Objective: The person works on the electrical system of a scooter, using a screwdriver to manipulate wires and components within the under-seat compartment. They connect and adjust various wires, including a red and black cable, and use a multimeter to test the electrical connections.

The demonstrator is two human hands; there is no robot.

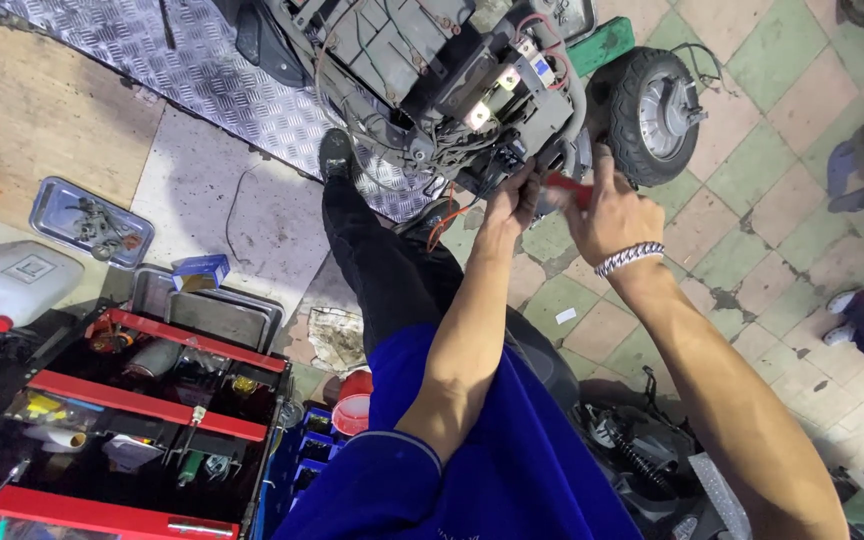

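Bright, even overhead light with soft shadows, a dull sheen on the ribbed silver metal floor plate (pixel 202 75), wide-angle bending at the edges, and slight blur on the hands.

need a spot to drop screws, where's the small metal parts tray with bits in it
In the head view, the small metal parts tray lies at the far left on the floor, just above the white plastic jug and left of the red tool chest.
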